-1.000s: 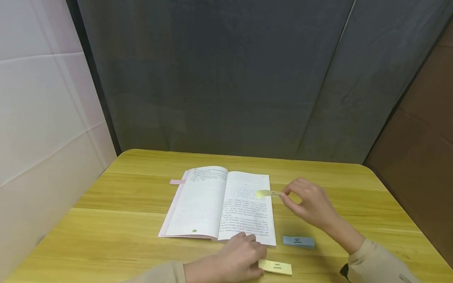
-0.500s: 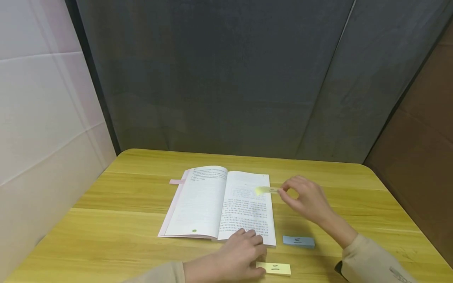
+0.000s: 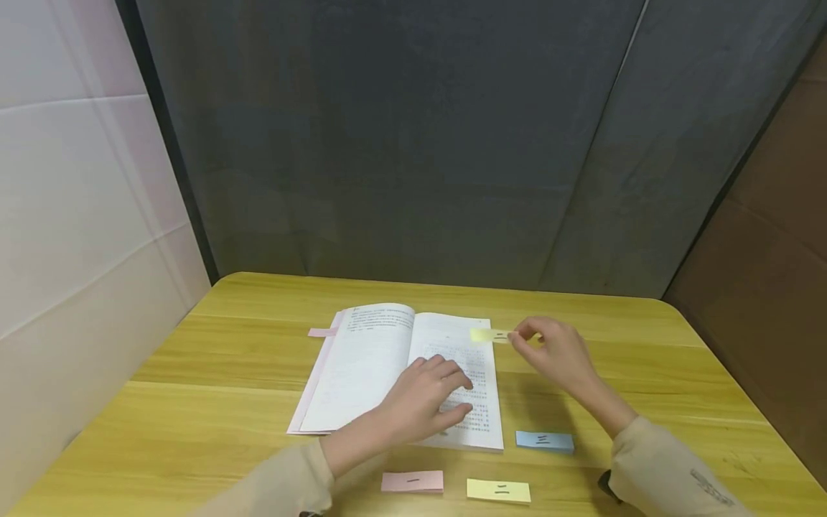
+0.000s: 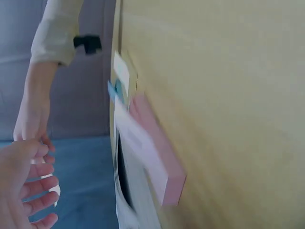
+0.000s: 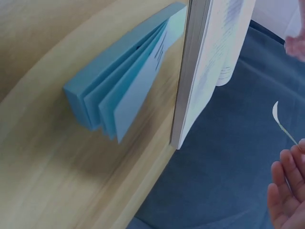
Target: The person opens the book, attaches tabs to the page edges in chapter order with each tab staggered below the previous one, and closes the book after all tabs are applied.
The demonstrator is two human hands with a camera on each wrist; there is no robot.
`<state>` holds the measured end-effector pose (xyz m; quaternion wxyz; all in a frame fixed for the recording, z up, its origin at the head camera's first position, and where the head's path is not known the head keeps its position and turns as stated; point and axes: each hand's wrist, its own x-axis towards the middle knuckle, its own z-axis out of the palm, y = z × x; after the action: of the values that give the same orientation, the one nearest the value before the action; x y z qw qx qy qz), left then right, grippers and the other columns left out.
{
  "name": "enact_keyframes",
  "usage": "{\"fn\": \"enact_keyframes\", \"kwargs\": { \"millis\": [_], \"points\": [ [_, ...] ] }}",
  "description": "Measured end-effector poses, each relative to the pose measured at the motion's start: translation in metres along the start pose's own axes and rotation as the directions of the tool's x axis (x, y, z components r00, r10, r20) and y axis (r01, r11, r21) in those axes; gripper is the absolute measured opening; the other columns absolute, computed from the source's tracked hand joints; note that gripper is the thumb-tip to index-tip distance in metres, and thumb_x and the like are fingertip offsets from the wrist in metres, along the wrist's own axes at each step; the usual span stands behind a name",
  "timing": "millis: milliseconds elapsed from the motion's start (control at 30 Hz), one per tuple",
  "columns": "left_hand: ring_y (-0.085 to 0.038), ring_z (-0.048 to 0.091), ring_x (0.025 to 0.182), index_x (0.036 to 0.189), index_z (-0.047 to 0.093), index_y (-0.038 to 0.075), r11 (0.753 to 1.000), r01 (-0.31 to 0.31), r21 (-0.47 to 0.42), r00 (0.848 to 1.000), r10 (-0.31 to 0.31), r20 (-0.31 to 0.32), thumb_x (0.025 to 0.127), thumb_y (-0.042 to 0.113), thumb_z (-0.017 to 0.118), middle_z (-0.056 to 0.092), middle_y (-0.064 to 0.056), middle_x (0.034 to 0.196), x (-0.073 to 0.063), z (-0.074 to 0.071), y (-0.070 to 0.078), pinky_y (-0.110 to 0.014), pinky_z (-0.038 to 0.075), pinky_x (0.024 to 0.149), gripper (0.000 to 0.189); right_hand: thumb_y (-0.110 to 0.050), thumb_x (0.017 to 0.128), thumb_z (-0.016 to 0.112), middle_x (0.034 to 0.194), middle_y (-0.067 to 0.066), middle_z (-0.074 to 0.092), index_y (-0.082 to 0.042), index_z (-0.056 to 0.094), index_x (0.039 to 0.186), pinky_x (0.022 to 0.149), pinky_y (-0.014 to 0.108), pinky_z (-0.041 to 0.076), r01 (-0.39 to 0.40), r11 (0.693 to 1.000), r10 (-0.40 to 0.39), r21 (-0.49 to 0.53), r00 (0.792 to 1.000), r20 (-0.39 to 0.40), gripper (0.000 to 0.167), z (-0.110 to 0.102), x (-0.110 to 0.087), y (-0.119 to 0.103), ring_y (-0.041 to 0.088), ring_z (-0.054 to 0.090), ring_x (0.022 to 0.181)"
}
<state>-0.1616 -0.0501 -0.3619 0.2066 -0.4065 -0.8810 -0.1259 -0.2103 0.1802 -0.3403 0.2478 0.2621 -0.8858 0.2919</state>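
Observation:
My right hand [image 3: 555,355] pinches the right end of a yellow sticky note [image 3: 482,335] marked with two strokes. Its free end lies over the right page's outer edge; in the right wrist view the note [image 5: 282,126] curls, seen edge-on and apart from the book. An open book [image 3: 362,380] lies on the table, with a pink sticky tab [image 3: 321,332] sticking out at its left edge. Over the lower right page is my left hand [image 3: 423,402], fingers spread and slightly bent, holding nothing. Whether it touches the paper I cannot tell.
Near the table's front edge lie a pink sticky-note pad [image 3: 412,482] with one stroke and a yellow pad [image 3: 498,491] with two. Right of the book's lower corner is a blue pad [image 3: 544,441] with three strokes. Behind the wooden table [image 3: 194,402] hangs a dark curtain [image 3: 413,143].
My left hand has moved from beside the yellow pad up over the right page, uncovering the pink pad. The right hand has raised the yellow sticky note slightly up the page's edge.

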Motion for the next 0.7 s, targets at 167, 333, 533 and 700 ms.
{"fn": "enact_keyframes", "kwargs": {
  "millis": [167,333,533,700],
  "points": [
    [-0.011,0.049,0.086,0.096,0.064,0.015,0.998,0.053,0.039,0.998,-0.052,-0.027,0.08,0.033,0.059,0.058,0.005,0.095,0.009,0.0,-0.016,-0.026,0.039,0.069,0.024,-0.021,0.081,0.061,0.074,-0.004,0.062,-0.011,0.065,0.076,0.062,0.032,0.045,-0.078,0.997,0.078,0.008,0.996,0.036,0.012,0.003,0.001,0.002,0.017,0.058,0.07],
    [-0.013,0.049,0.086,0.098,0.063,0.015,0.995,0.078,0.066,0.997,-0.078,-0.012,0.08,0.032,0.06,0.058,0.003,0.096,0.016,0.005,-0.025,-0.029,0.04,0.07,0.025,-0.022,0.081,0.06,0.073,-0.004,0.061,-0.012,0.065,0.077,0.057,0.03,0.043,-0.136,0.991,0.136,-0.015,0.988,0.068,0.012,0.007,0.001,0.007,0.012,0.054,0.063],
    [-0.014,0.05,0.088,0.102,0.063,0.014,0.991,0.105,0.086,0.993,-0.109,0.04,0.081,0.033,0.059,0.058,0.002,0.1,0.023,0.012,-0.029,-0.03,0.04,0.073,0.028,-0.024,0.081,0.06,0.072,-0.005,0.06,-0.014,0.064,0.075,0.051,0.028,0.04,-0.169,0.984,0.173,-0.049,0.978,0.113,0.012,0.014,0.0,0.015,0.008,0.049,0.056],
    [-0.014,0.049,0.09,0.104,0.062,0.014,0.988,0.124,0.096,0.987,-0.133,0.088,0.081,0.033,0.058,0.058,0.001,0.102,0.028,0.016,-0.029,-0.03,0.04,0.074,0.031,-0.026,0.079,0.06,0.074,-0.005,0.06,-0.016,0.063,0.074,0.052,0.03,0.04,-0.18,0.98,0.19,-0.081,0.972,0.138,0.011,0.019,-0.001,0.022,0.009,0.05,0.059]
  ]
}}
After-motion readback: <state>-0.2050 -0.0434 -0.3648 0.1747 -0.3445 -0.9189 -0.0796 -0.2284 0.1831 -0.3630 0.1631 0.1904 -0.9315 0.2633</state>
